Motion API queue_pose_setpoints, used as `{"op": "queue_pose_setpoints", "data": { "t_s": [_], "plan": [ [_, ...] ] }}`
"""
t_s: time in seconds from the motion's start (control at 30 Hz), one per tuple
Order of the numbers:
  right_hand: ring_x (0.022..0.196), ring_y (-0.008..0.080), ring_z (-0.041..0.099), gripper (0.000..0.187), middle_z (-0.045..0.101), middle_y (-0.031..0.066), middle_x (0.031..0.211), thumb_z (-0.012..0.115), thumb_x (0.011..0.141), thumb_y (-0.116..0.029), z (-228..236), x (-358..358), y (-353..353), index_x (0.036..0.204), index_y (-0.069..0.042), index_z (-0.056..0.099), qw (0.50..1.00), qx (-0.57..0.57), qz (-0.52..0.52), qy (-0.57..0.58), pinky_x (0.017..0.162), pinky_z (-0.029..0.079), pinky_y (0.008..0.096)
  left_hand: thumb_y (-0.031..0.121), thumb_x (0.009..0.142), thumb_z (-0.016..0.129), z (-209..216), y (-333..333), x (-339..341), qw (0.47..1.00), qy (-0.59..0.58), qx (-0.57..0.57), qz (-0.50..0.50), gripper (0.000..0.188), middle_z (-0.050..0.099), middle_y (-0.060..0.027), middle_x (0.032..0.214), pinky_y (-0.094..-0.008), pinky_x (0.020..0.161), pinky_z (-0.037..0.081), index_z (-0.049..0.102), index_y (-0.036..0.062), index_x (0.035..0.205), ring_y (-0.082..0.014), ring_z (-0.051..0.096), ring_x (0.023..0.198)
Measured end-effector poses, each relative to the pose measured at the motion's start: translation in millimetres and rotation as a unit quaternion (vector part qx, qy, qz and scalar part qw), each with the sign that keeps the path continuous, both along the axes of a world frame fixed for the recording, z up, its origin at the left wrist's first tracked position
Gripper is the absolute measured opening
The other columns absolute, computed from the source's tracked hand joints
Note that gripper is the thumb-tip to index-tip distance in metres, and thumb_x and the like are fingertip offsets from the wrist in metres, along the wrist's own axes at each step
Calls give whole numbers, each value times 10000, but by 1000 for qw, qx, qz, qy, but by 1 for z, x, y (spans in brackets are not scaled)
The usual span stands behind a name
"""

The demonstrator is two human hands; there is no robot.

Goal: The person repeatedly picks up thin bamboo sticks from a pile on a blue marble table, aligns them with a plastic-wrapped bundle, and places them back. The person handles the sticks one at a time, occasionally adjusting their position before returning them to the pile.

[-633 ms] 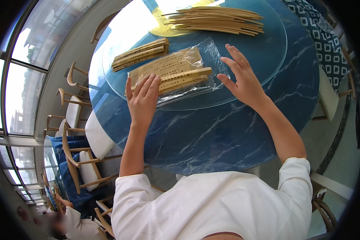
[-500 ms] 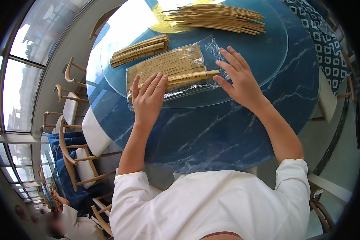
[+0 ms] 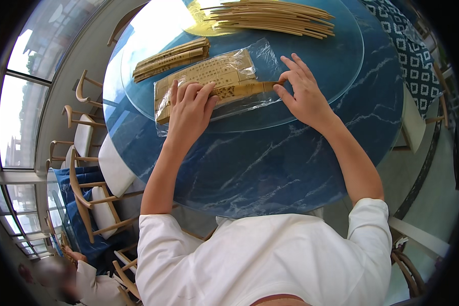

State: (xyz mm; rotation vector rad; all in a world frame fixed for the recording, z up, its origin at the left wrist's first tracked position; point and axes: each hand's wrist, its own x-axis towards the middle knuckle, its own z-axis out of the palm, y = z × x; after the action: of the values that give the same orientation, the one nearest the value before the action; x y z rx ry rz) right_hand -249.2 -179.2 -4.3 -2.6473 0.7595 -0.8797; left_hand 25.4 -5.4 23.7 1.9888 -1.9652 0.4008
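Note:
A flat bamboo-slip mat [image 3: 214, 70] with rows of dark characters lies on a clear plastic sleeve [image 3: 266, 55]. Along its near edge runs a long bamboo strip [image 3: 245, 90] with dark marks; whether it is one piece or a rolled edge I cannot tell. My left hand [image 3: 189, 106] rests over the left part, its bent fingers gripping the strip from above. At the strip's right end, my right hand [image 3: 303, 94] pinches the tip between thumb and index finger, its other fingers raised.
A folded bamboo-slip bundle [image 3: 172, 59] sits beyond the mat on the left. Farther back, many thin bamboo sticks [image 3: 275, 18] are piled on the round glass turntable [image 3: 341, 66]. Chairs [image 3: 94, 199] stand left of the blue marbled table [image 3: 250, 173]; another person [image 3: 89, 278] is at lower left.
My right hand has gone from spread fingers beside the strip to pinching its end. My left fingers have curled over the strip, which now shows a broader marked face. The view has shifted slightly.

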Motion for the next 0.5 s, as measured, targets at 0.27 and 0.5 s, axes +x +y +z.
{"op": "queue_pose_setpoints", "data": {
  "t_s": [0.27, 0.5],
  "plan": [
    [1651, 333, 116, 993, 154, 127, 1780, 646, 953, -683, -2, 3, 9, 1703, -194, 217, 992, -124, -5, 33, 1321, 146, 561, 655, 1014, 583, -16, -13, -29, 997, -28, -11, 74, 821, 285, -177, 1725, -654, 1291, 15, 407, 156, 1642, -376, 172, 1633],
    [1655, 330, 83, 1372, 74, 124, 1792, 744, 739, -848, -1, 0, 3, 1728, -242, 10, 993, -101, 51, -38, 1318, 108, 602, 768, 966, 542, -15, 10, 21, 971, -47, -226, 66, 941, 223, -156, 1761, -662, 1288, -13, 319, 202, 1685, -362, 151, 1642]
  ]
}}
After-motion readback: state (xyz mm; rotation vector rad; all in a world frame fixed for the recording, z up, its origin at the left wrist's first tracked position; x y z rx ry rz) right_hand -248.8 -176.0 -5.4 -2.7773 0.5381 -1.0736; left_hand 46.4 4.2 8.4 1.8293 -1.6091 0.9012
